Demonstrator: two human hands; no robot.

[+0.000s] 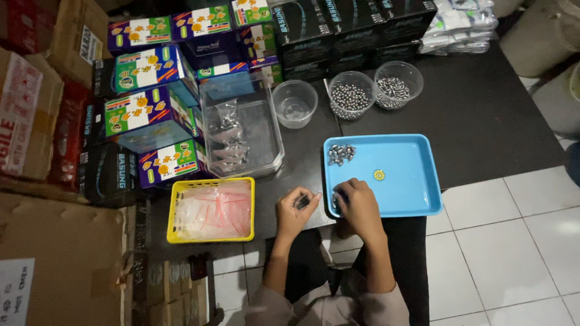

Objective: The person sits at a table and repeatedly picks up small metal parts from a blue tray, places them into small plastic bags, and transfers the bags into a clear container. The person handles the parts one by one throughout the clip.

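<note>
The left hand (296, 208) held a narrow grip on a small dark piece (303, 201) beside the blue tray (417, 181); the right hand (356, 202) curled over the tray's near-left corner, its grip impossible to tell. The tray sat on a low black counter (483, 115) over white floor tiles (519, 253). Stacked boxes (151, 96) crowded the left, and open counter lay to the right.

right hand (357, 204) hides small parts in blue tray (417, 181); left hand's (296, 211) item unclear

Left hand (295, 208) pinched, right hand (356, 202) curled
</note>
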